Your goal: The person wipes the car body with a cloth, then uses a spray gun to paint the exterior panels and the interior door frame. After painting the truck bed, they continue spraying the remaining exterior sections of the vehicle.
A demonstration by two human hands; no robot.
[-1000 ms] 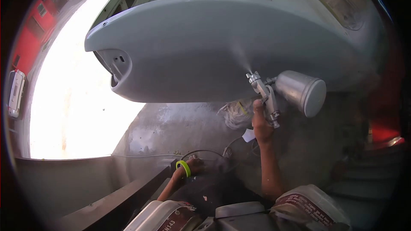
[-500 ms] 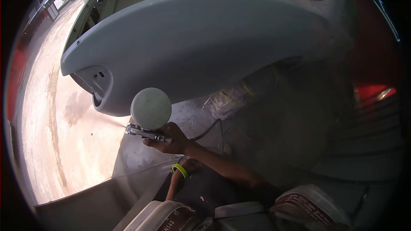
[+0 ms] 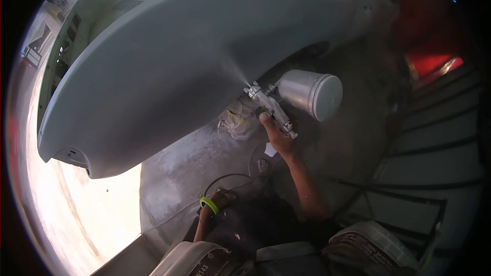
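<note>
My right hand [image 3: 279,135] is wrapped round the handle of a silver spray gun [image 3: 273,107]. A metal paint cup [image 3: 309,94] sits on the gun, tilted out to the right. From the nozzle a fine mist goes up and left onto a large grey vehicle body panel [image 3: 169,66]. The nozzle is close to the panel's lower edge, apart from it. Lower down, my left hand [image 3: 223,199], with a yellow-green wristband [image 3: 208,204], is closed round a dark hose [image 3: 225,176] near my body. Its fingertips are partly hidden.
Crumpled pale wrapping [image 3: 238,122] lies below the panel. Red bodywork [image 3: 429,51] stands at right, above dark floor lines. Respirator filters [image 3: 371,245] fill part of the bottom edge. Bright ground [image 3: 107,220] shows at lower left.
My right hand has swung the spray gun right and up, from the panel's left lower end toward its middle. The cup now tilts sideways. The view has shifted; my left hand stays low.
</note>
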